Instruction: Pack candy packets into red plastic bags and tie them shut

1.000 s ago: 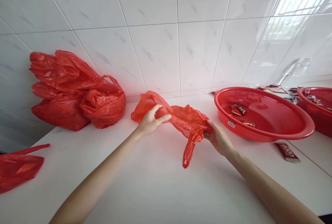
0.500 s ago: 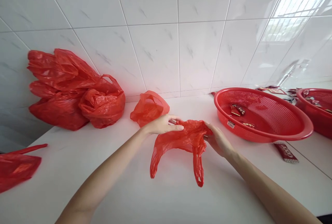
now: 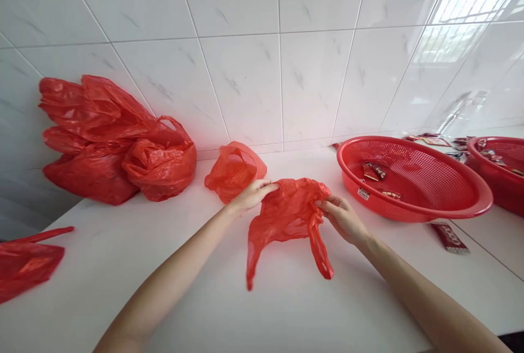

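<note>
Our bag (image 3: pixel 286 214) is over the middle of the surface (image 3: pixel 221 304), both handles (image 3: pixel 321 249) dangling near us. Fingers on our left hand (image 3: pixel 254 196) pinch its far left edge, and our right hand (image 3: pixel 341 216) pinches the right side. We'd call it partly spread, wrinkles not smoothed yet; can't tell if the mouth's open. Spare bag (image 3: pixel 231 170) far left of it, bag pile (image 3: pixel 98 145) further left, basket (image 3: pixel 434 213) right.

Indoor room, exact kind unclear: marbled wall tiles (image 3: pixel 241 80), white worktop (image 3: pixel 213 293), window reflection (image 3: pixel 470 6).
</note>
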Demonstrator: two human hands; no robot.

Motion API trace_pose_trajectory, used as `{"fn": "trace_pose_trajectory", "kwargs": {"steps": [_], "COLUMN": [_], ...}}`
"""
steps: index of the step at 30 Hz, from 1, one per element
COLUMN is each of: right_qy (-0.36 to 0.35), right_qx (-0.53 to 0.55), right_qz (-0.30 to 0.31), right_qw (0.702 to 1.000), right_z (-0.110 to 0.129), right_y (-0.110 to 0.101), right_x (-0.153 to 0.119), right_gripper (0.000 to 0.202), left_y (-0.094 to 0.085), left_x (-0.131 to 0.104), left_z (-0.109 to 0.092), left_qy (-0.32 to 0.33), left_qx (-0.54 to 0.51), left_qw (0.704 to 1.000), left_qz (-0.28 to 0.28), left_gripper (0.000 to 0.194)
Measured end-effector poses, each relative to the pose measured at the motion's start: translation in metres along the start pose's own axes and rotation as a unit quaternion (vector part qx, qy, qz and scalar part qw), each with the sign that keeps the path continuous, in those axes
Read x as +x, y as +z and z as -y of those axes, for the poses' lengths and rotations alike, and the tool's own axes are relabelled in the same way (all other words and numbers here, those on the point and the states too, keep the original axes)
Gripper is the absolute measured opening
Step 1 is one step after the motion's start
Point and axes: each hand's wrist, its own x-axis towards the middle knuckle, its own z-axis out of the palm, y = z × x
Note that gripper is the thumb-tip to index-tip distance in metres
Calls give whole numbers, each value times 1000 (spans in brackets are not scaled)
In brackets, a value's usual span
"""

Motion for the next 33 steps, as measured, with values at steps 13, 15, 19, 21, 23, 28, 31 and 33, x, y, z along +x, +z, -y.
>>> {"fn": "trace_pose_trajectory", "kwargs": {"steps": [13, 15, 19, 21, 23, 28, 31, 33], "right_qy": [45, 52, 54, 57, 59, 14, -9, -16], "right_qx": [58, 55, 42, 35, 20, -82, -117, -130], "right_qz": [-166, -173, -181, -182, -176, -141, -122, -111], "right_qw": [983, 982, 981, 981, 982, 987, 985, 985], "right_z": [5, 4, 2, 1, -1, -2, -1, 0], "right_y": [-17, -16, -13, -13, -14, -9, -3, 1], "right_x": [6, 6, 6, 5, 5, 2, -1, -3], "right_gripper": [30, 26, 19, 15, 13, 23, 24, 25], "left_y": [-51, -43, -37, -40, -43, -28, -1, 18], "left_x": [-1, -5, -11, -12, -12, -4, 5, 10], "left_z": [0, -1, -4, -5, -6, -23, -36, -40], "left_qy": [-8, -13, -37, -38, -36, -3, 59, 74], "left_qx": [-51, -64, -90, -35, 59, 176, 213, 238], "left_qw": [991, 994, 995, 997, 993, 979, 971, 962], "left_qz": [-124, -84, 20, 63, 93, 104, 90, 108], "left_gripper": [37, 50, 72, 70, 66, 59, 50, 46]}}
